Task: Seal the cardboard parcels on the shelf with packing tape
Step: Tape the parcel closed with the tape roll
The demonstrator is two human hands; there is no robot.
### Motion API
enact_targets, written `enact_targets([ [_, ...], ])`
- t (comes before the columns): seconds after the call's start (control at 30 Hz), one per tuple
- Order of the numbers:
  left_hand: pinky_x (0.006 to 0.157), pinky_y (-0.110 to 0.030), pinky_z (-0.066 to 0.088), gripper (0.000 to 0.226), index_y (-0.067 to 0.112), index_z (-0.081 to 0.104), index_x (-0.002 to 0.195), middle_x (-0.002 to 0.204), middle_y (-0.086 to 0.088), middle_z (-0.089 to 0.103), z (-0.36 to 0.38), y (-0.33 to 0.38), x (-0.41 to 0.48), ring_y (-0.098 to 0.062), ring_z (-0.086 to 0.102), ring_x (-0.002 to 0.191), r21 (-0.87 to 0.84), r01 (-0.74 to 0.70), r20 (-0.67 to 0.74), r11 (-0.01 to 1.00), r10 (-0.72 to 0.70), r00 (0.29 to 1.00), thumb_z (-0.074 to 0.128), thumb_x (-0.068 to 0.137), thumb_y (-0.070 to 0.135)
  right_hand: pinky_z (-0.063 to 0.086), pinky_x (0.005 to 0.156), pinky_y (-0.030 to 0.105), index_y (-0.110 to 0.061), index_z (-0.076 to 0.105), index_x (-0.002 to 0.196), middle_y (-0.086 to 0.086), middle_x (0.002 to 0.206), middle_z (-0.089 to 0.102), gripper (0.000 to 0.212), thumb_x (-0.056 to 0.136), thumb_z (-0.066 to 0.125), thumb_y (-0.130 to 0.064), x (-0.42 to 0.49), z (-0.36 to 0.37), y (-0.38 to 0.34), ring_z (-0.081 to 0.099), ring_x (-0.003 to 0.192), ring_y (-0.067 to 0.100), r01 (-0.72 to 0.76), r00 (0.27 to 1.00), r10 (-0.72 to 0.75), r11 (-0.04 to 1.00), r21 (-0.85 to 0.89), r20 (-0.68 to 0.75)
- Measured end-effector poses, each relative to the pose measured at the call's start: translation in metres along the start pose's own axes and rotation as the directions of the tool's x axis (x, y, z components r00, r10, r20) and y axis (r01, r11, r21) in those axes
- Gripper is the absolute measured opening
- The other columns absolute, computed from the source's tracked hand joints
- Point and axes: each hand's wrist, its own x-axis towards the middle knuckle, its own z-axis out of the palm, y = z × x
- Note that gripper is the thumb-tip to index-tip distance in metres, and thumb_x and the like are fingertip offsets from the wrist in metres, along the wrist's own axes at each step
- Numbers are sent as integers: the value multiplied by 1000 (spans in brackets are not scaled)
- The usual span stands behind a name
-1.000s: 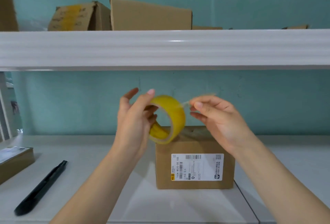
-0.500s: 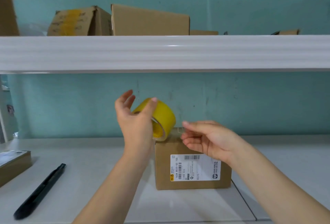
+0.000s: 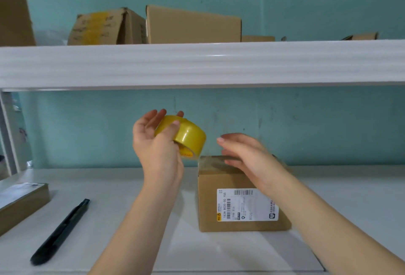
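Observation:
A small cardboard parcel [image 3: 210, 209] with a white shipping label stands on the lower white shelf [image 3: 131, 220]. My left hand [image 3: 156, 150] holds a yellow roll of packing tape [image 3: 188, 136] just above and left of the parcel's top left corner. A clear strip of tape runs from the roll down onto the parcel's top. My right hand [image 3: 247, 158] lies flat over the parcel's top, fingers stretched out and pointing left, slightly blurred.
A black utility knife [image 3: 61, 231] lies on the shelf at the left. A flat taped parcel [image 3: 19, 204] sits at the far left edge. Several cardboard boxes [image 3: 192, 25] stand on the upper shelf, whose thick white front edge [image 3: 197, 64] hangs above my hands.
My left hand has carried the roll leftward, away from the parcel, paying out tape. My right hand dropped from pinching the tape end in the air to lying flat on the parcel's top.

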Motion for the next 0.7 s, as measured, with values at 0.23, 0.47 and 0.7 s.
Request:
enact_targets([
  [0.23, 75, -38, 56, 33, 10, 48, 99, 108, -17, 54, 1, 17, 3, -34, 68, 87, -139, 86, 80, 987, -76, 994, 47, 83, -19, 53, 87, 31, -7, 66, 103, 11, 101, 71, 46, 63, 74, -28, 10, 2, 1, 69, 92, 20, 36, 973, -28, 999, -32, 230],
  [0.47, 85, -44, 53, 29, 11, 49, 97, 108, -16, 55, -8, 17, 13, -35, 67, 92, -108, 30, 50, 994, -25, 998, 52, 84, -15, 51, 47, 20, -5, 64, 73, 4, 59, 63, 12, 84, 62, -2, 3, 3, 1, 58, 47, 12, 49, 977, -65, 996, 79, 203],
  [0.7, 93, -36, 45, 37, 33, 55, 91, 112, 8, 61, -22, -12, 24, -20, 60, 111, 320, -282, 7, 904, 295, 955, 70, 70, 6, 37, 36, 22, -4, 56, 74, 2, 49, 56, 17, 90, 55, -3, -8, 2, -5, 45, 36, 12, 152, 984, -148, 988, -33, 101],
])
